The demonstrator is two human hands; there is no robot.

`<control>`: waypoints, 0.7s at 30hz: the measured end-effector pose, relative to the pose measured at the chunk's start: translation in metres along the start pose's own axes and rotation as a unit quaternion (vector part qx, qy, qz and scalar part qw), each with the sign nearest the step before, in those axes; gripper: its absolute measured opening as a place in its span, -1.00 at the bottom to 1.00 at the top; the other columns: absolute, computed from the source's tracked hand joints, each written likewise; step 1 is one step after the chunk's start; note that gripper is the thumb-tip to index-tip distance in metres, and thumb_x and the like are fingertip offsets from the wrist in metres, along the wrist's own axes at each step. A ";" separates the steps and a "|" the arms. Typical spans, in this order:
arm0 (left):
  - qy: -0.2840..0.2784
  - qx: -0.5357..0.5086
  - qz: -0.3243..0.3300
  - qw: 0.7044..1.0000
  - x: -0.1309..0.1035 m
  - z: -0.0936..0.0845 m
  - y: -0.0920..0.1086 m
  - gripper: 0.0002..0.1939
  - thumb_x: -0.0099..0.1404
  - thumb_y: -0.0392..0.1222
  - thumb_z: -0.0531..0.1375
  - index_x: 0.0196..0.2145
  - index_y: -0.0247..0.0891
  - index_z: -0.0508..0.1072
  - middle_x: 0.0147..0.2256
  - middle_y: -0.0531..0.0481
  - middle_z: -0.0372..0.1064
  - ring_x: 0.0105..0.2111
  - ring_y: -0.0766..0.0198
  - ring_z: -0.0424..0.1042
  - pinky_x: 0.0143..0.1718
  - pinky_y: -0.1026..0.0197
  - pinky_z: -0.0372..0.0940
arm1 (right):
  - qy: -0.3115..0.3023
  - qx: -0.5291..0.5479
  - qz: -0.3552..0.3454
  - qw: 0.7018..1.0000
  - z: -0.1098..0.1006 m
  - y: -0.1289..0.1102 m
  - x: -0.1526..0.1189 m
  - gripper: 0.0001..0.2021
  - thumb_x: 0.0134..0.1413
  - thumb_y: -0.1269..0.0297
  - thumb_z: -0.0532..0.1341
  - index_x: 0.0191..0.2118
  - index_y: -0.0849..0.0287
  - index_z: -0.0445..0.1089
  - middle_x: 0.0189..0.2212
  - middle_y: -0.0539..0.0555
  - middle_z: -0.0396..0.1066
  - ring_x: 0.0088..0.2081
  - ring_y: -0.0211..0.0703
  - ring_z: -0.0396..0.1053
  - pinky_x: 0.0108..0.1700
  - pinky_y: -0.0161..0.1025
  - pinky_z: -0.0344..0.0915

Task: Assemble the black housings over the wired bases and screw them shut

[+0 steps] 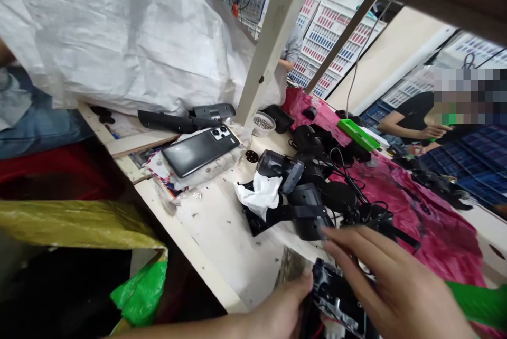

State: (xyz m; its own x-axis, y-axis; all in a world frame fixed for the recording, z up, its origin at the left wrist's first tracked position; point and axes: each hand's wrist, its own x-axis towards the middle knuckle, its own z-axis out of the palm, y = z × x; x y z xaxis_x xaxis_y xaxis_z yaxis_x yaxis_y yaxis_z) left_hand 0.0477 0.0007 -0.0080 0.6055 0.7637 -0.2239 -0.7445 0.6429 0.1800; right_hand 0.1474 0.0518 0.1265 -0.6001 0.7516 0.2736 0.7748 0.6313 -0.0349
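At the bottom of the head view, my left hand (277, 304) grips a black plastic housing (336, 299) with internal parts and a red wire. My right hand (390, 281) is over the housing's right side, its fingers stretched out and slightly blurred. A flat greyish piece (292, 267) sticks up beside my left thumb. Just beyond my hands lies a pile of black plastic parts (309, 217) and cables, with a crumpled white tissue (259, 194) at its left.
A dark phone (200, 151) rests on a plastic packet. Behind are a bowl of screws (263, 123), an upright post (273, 38) and a large white sack (130, 38). Pink plastic sheet (420, 212) lies to the right. Another person (412, 117) works across the table.
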 end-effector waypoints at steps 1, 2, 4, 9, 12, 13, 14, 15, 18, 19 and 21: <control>0.003 0.007 0.011 1.000 -0.001 -0.001 0.002 -0.50 0.29 0.16 0.11 0.06 -0.17 0.42 -0.06 -0.12 0.48 0.10 -0.02 0.34 0.18 -0.08 0.09 | -0.028 -0.019 -0.029 0.999 0.008 -0.008 0.024 -0.76 0.25 0.19 0.08 -0.12 0.01 0.48 -0.22 0.09 0.50 -0.26 -0.06 0.49 -0.25 -0.12 0.44; 0.004 0.014 0.014 1.000 -0.002 -0.002 0.005 -0.50 0.29 0.13 0.13 0.09 -0.15 0.39 -0.03 -0.11 0.46 0.13 -0.01 0.31 0.19 -0.06 0.08 | -0.062 -0.034 -0.057 0.996 0.018 -0.017 0.047 -0.78 0.25 0.21 0.10 -0.13 0.05 0.47 -0.26 0.10 0.48 -0.29 -0.06 0.47 -0.27 -0.11 0.42; 0.001 0.024 0.008 1.000 -0.005 -0.001 0.010 -0.45 0.25 0.12 0.19 0.14 -0.14 0.34 0.02 -0.10 0.44 0.17 -0.01 0.26 0.21 -0.05 0.07 | -0.124 -0.062 -0.088 0.986 0.036 -0.031 0.086 -0.80 0.17 0.25 0.20 -0.11 0.11 0.45 -0.31 0.12 0.43 -0.27 -0.02 0.43 -0.26 -0.10 0.37; 0.044 -0.013 -0.056 0.997 -0.018 0.014 0.014 -0.41 0.34 0.16 0.05 0.17 -0.26 0.30 -0.02 -0.18 0.48 0.15 0.00 0.30 0.20 -0.10 0.10 | -0.151 -0.060 -0.097 0.982 0.044 -0.026 0.120 -0.88 0.17 0.39 0.18 -0.36 0.20 0.45 -0.25 0.14 0.42 -0.19 -0.10 0.38 -0.19 -0.23 0.26; 0.104 -0.004 -0.083 0.991 -0.024 0.021 0.015 -0.43 0.39 0.11 0.00 0.17 -0.35 0.29 -0.06 -0.20 0.51 0.11 0.05 0.36 0.19 -0.04 0.13 | -0.125 -0.058 -0.037 0.990 0.017 -0.003 0.102 -0.87 0.24 0.38 0.08 -0.24 0.21 0.38 -0.29 0.07 0.41 -0.23 -0.20 0.36 -0.20 -0.28 0.22; 0.113 -0.002 -0.092 0.989 -0.024 0.022 0.016 -0.44 0.39 0.11 -0.01 0.17 -0.35 0.29 -0.07 -0.20 0.52 0.10 0.07 0.37 0.18 -0.03 0.14 | -0.110 -0.048 -0.009 0.993 0.006 0.003 0.092 -0.87 0.25 0.36 0.08 -0.22 0.19 0.36 -0.32 0.04 0.41 -0.27 -0.22 0.36 -0.24 -0.30 0.22; 0.117 0.001 -0.097 0.988 -0.024 0.022 0.016 -0.44 0.40 0.10 -0.01 0.16 -0.35 0.29 -0.08 -0.19 0.52 0.09 0.07 0.38 0.18 -0.02 0.15 | -0.094 -0.029 0.018 0.995 -0.004 0.009 0.082 -0.88 0.25 0.35 0.08 -0.22 0.18 0.35 -0.34 0.00 0.41 -0.31 -0.24 0.37 -0.28 -0.31 0.21; 0.118 0.003 -0.100 0.988 -0.024 0.022 0.016 -0.44 0.39 0.11 0.00 0.16 -0.35 0.30 -0.09 -0.19 0.53 0.08 0.07 0.39 0.17 -0.01 0.16 | -0.081 -0.008 0.041 0.996 -0.012 0.012 0.072 -0.89 0.25 0.35 0.08 -0.21 0.16 0.35 -0.35 -0.02 0.42 -0.33 -0.26 0.37 -0.30 -0.32 0.21; 0.111 -0.001 -0.096 0.989 -0.021 0.020 0.013 -0.45 0.39 0.11 0.00 0.14 -0.36 0.32 -0.10 -0.19 0.53 0.07 0.05 0.39 0.15 -0.03 0.18 | -0.087 0.031 0.035 0.995 -0.018 0.015 0.051 -0.82 0.26 0.37 0.07 -0.12 0.17 0.38 -0.26 0.04 0.45 -0.23 -0.22 0.39 -0.19 -0.27 0.29; 0.107 -0.007 -0.089 0.990 -0.019 0.020 0.012 -0.46 0.40 0.10 -0.01 0.13 -0.36 0.33 -0.10 -0.20 0.53 0.08 0.05 0.39 0.15 -0.03 0.18 | -0.101 0.031 0.006 0.994 -0.013 0.012 0.049 -0.80 0.26 0.39 0.06 -0.10 0.17 0.41 -0.18 0.09 0.44 -0.15 -0.17 0.38 -0.11 -0.22 0.30; 0.100 -0.020 -0.063 0.993 -0.016 0.018 0.010 -0.49 0.41 0.05 0.00 0.13 -0.36 0.32 -0.06 -0.19 0.51 0.10 0.07 0.37 0.16 0.00 0.17 | -0.134 0.021 -0.073 0.988 0.005 0.003 0.053 -0.78 0.22 0.41 0.09 -0.14 0.17 0.47 0.02 0.17 0.37 0.07 -0.01 0.27 0.05 -0.08 0.27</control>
State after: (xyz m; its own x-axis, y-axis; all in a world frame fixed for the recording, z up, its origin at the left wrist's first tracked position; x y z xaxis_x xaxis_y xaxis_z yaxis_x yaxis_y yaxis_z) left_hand 0.0352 -0.0042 0.0145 0.6296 0.6486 -0.4277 -0.6798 0.7264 0.1011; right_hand 0.1171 0.0943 0.1365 -0.7409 0.6714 0.0136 0.6699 0.7404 -0.0551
